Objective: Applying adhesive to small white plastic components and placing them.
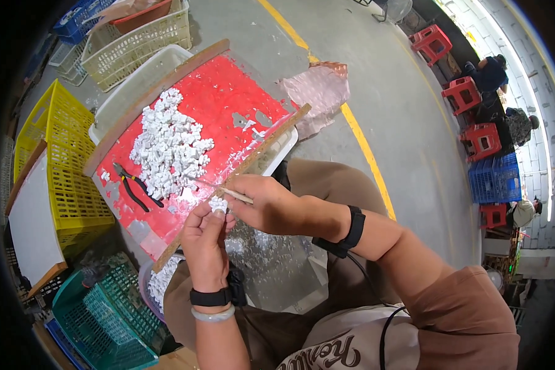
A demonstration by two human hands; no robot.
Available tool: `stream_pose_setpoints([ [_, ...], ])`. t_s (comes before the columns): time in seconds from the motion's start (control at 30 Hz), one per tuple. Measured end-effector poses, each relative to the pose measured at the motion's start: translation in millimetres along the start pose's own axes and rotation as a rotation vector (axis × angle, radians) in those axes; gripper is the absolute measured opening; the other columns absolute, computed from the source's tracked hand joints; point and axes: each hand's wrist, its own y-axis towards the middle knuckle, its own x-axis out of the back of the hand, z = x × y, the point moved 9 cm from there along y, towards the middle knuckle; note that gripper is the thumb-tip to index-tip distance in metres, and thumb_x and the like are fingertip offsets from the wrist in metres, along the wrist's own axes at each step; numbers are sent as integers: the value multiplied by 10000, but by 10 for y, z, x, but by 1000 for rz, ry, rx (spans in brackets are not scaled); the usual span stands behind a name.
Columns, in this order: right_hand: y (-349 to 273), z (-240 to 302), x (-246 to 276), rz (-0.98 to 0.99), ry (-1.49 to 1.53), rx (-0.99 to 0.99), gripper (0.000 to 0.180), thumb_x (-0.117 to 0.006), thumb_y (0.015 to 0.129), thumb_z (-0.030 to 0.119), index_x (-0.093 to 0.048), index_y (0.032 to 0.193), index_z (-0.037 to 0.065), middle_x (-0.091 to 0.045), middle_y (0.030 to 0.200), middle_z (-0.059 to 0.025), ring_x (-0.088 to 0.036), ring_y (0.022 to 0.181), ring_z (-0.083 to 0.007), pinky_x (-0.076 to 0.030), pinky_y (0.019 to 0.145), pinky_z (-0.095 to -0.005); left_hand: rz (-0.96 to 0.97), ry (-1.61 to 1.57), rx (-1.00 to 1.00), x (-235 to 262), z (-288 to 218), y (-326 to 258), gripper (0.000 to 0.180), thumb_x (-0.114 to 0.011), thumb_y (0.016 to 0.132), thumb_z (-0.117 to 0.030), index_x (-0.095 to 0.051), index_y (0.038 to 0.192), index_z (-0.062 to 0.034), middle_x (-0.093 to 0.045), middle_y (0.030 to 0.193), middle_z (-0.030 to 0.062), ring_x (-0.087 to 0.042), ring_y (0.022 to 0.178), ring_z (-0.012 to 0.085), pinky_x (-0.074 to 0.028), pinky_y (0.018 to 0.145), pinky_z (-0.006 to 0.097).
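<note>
My left hand [205, 237] pinches a small white moulded piece [217, 204] between thumb and fingers at the near edge of a red board [231, 86]. Close beside it, my right hand [259, 200] grips a slim knife [238, 197] with a pale handle, its thin blade pointing left over the board. Whether the blade touches the piece I cannot tell. A heap of similar white pieces [169, 145] covers the board's middle. Left of the heap lie pliers [134, 187] with black and yellow handles. White shavings are scattered along the near edge.
Wooden strips [271, 142] edge the board, which rests over a pale tub [182, 55]. A yellow crate [74, 166] and a green basket [108, 311] stand at left. A purple basin [148, 280] holds white pieces. Red stools [462, 94] and seated people are far right.
</note>
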Motion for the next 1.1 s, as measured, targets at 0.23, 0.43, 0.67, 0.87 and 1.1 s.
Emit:
stream_pose_setpoints([
  [0.23,34,-16,121,-9,-36,14,94,-639,780,91,-581,781,18,-596,696,-165,-598,692,-346,-463,597,-395,10,-20,15,-26,-37,-2,153,-573,876,-1,-551,1027,13,-627,911,89,-634,728,144,-547,688,255],
  [0.43,-227,-199,12,554,206,-337,126,-702,771,166,-647,823,65,-604,670,-45,-574,677,-106,-459,613,-281,-46,-16,-4,22,-103,-32,139,-570,867,-3,-559,1002,-32,-622,868,60,-654,772,174,-558,697,260],
  [0.67,-54,-259,-8,139,371,-304,222,-705,764,151,-646,929,16,-634,785,-52,-594,717,-154,-476,663,-296,-2,114,-41,-125,-78,-52,108,-582,871,-26,-564,977,-30,-617,883,55,-637,754,141,-556,668,252],
  [0.87,15,-135,29,106,208,-104,151,-655,760,91,-635,881,3,-618,778,-184,-608,705,-300,-473,639,-356,-45,206,-106,-94,-101,-40,87,-591,878,-58,-575,963,-51,-604,828,19,-598,749,100,-520,639,236],
  [1.1,11,-105,5,141,134,-146,138,-638,790,103,-634,884,2,-618,742,-157,-580,672,-235,-466,633,-340,-54,189,-104,-10,-57,20,66,-583,892,-92,-585,945,-53,-568,798,1,-512,654,73,-442,597,220],
])
